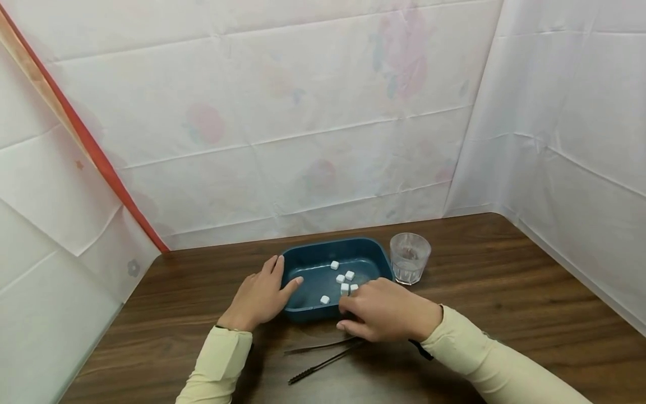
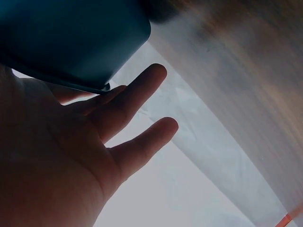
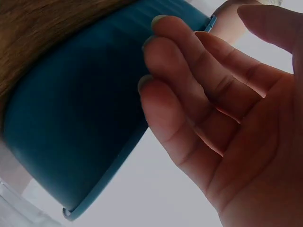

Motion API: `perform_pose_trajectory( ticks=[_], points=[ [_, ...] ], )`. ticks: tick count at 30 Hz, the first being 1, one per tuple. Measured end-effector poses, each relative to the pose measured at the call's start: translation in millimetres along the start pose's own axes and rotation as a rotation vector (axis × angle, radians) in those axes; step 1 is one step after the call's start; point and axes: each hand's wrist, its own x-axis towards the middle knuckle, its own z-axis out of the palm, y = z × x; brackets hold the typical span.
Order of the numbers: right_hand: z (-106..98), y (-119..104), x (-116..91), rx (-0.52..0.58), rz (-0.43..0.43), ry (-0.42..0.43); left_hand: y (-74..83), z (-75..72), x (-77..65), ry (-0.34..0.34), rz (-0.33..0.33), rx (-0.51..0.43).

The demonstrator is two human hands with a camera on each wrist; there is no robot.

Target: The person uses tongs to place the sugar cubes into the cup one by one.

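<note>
A dark blue rectangular dish [image 1: 308, 280] sits on the table with several small white cubes [image 1: 345, 289] scattered inside. At its left end is my left hand [image 1: 259, 297], thumb over the rim and fingers along the outside. In the left wrist view those fingers [image 2: 137, 101] are straight and spread beside the dish wall [image 2: 94, 42]. My right hand [image 1: 388, 308] is at the front right of the dish. Its loosely bent fingers [image 3: 165, 109] come up to the outer wall [image 3: 85, 104], with the thumb apart and nothing held.
Dark, thin tongs [image 1: 323, 365] lie on the wooden table [image 1: 504, 308] in front of the dish, one end hidden beneath the right hand. A clear glass [image 1: 410, 258] stands just right of the dish. White patterned sheets [image 1: 303, 112] enclose the table's back and sides.
</note>
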Motion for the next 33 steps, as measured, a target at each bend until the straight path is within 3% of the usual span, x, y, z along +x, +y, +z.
perform_pose_trajectory(
  ticks=[19,33],
  points=[
    [9.7,-15.6,7.4,-0.089,-0.01,-0.124,-7.7,1.6,0.0,-0.004,-0.001,-0.039],
    [19.0,-24.6,10.4,-0.249,-0.03,-0.156,-10.0,2.3,-2.1,0.002,0.009,-0.051]
  ],
)
